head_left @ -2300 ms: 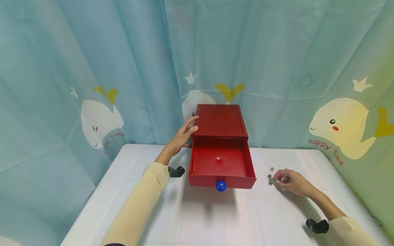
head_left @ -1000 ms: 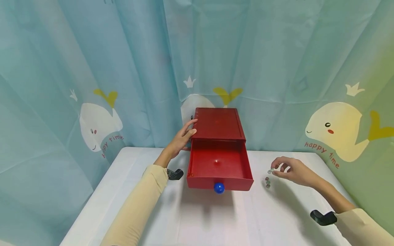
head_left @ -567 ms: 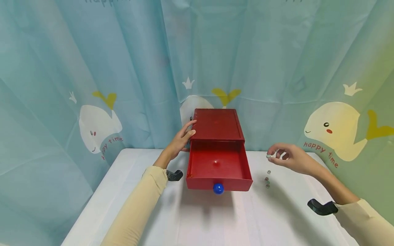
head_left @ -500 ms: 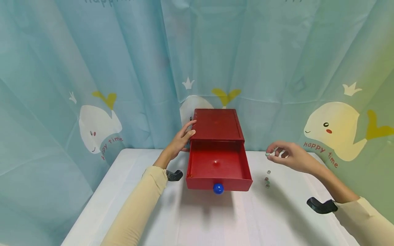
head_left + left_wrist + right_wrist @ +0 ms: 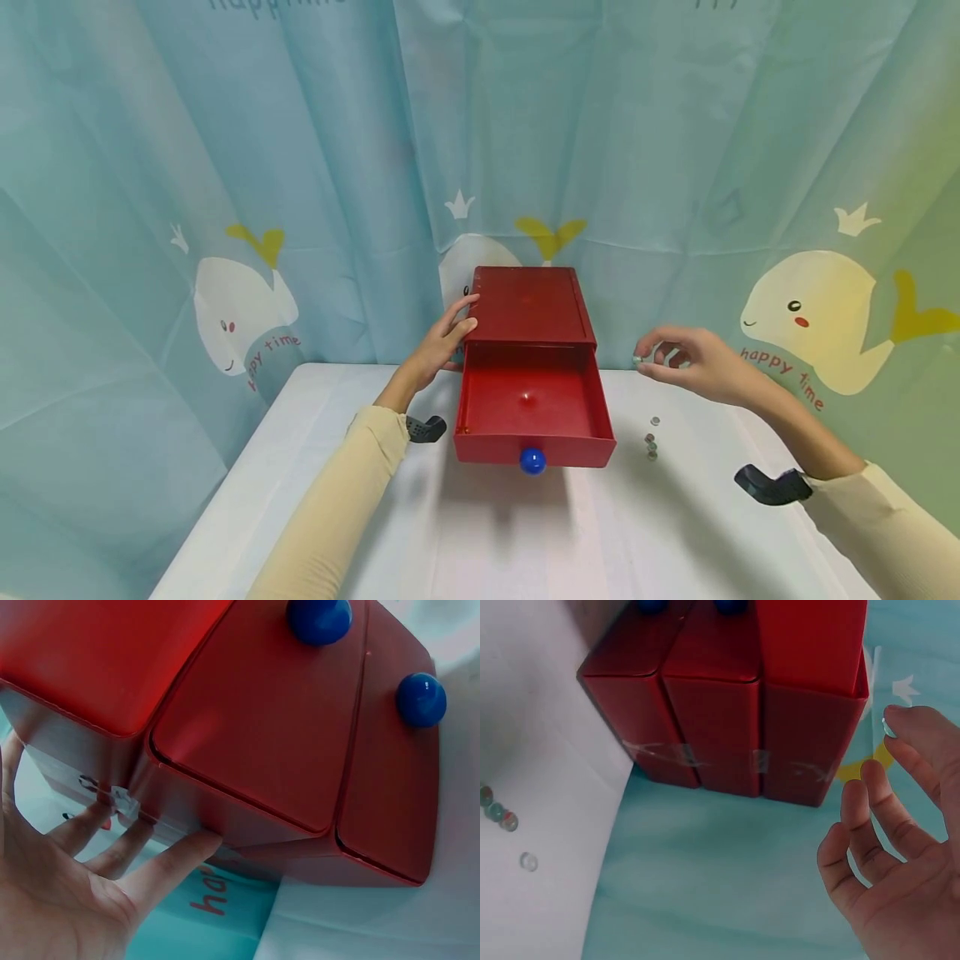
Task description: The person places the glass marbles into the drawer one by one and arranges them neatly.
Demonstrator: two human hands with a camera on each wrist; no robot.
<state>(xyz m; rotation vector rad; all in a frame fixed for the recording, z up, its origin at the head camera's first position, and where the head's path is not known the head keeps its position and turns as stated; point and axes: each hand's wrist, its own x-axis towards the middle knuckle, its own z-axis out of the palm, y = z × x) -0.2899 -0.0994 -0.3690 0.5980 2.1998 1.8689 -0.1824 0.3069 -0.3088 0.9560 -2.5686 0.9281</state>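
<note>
My left hand [image 5: 437, 343] rests with spread fingers against the left side of a red drawer cabinet [image 5: 534, 304]. In the left wrist view its fingertips touch the cabinet's side wall. The top drawer [image 5: 536, 451] is pulled out, with a blue round knob [image 5: 532, 461] on its front. A small amber piece [image 5: 465, 430] lies in its front left corner. To the right of the cabinet, my right hand [image 5: 701, 362] is raised above the table, pinching a small clear glass marble [image 5: 888, 729] between thumb and index finger; the other fingers are loosely bent.
Several glass marbles [image 5: 651, 446] lie on the white table [image 5: 600, 533] right of the drawer. Two lower drawers with blue knobs [image 5: 421, 700] are closed. Clear tape [image 5: 761, 761] joins the stacked units. A blue-green curtain [image 5: 660, 167] hangs close behind.
My right hand has picked a marble off the table, lifted it, and carried it up and left toward the cabinet. The left hand stays on the cabinet.
</note>
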